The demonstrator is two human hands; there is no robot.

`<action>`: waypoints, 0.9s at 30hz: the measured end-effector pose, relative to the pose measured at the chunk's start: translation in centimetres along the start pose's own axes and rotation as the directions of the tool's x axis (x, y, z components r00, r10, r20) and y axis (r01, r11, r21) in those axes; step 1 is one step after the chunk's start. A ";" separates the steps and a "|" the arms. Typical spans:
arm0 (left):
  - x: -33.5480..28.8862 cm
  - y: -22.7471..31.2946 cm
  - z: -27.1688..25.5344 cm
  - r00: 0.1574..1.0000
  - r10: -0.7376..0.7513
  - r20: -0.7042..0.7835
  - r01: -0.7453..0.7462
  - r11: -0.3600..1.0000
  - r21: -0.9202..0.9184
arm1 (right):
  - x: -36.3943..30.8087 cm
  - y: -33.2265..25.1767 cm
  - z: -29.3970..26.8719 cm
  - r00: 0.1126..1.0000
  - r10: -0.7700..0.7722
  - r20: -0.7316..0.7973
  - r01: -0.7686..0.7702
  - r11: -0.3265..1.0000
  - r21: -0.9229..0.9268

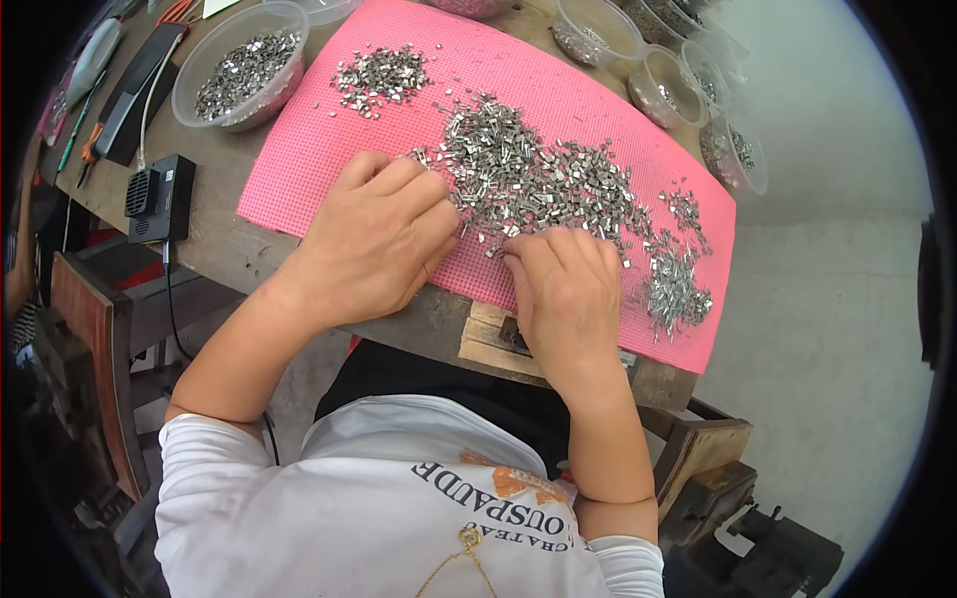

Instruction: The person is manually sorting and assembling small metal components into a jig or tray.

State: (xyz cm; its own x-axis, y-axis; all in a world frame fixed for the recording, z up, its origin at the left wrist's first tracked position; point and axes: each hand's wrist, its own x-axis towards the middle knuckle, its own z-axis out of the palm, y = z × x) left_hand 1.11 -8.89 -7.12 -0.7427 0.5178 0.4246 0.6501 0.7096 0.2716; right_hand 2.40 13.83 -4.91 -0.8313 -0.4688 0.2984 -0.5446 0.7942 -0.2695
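A brown wooden table (221,221), upper frame, bears a pink textured mat (299,179) and, upper left, a round clear plastic tub (263,112).

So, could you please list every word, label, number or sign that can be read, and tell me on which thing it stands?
White shirt: dark lettering on the front, near an orange picture; I do not copy its wording.
Small black box: any marking is too small to read.
Pink mat and metal pieces: no text that I can make out.
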 end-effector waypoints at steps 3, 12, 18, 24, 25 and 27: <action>-0.2 0.5 0.6 0.998 0.025 -0.056 -0.024 0.999 0.026 | -0.5 0.2 -0.8 0.999 0.013 -0.029 -0.012 0.999 0.044; -0.1 1.6 -0.2 0.997 -0.067 -0.040 0.063 0.994 -0.094 | -7.5 2.3 -4.2 0.967 0.245 -0.067 -0.227 0.951 0.210; 0.0 2.6 -0.5 0.992 -0.122 0.021 0.123 0.992 -0.027 | -10.7 2.4 -4.0 0.945 0.296 -0.137 -0.246 0.923 0.295; 0.4 3.6 0.0 0.989 -0.146 0.005 0.145 0.989 0.027 | -11.1 2.7 -3.2 0.962 0.183 -0.201 -0.129 0.958 0.256; 0.4 3.8 0.1 0.985 -0.174 0.008 0.174 0.984 -0.023 | -11.0 2.7 -3.2 0.961 0.189 -0.202 -0.134 0.957 0.258; 0.4 4.3 0.2 0.980 -0.201 0.016 0.201 0.977 -0.071 | -10.9 2.7 -3.2 0.967 0.156 -0.202 -0.108 0.967 0.230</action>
State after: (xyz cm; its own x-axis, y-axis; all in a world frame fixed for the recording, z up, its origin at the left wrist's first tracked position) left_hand 3.56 -5.48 -5.97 -0.8606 0.3726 0.3473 0.4969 0.7637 0.4121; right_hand 10.31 22.33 -5.96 -0.8665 -0.2514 0.4312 -0.4622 0.7302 -0.5031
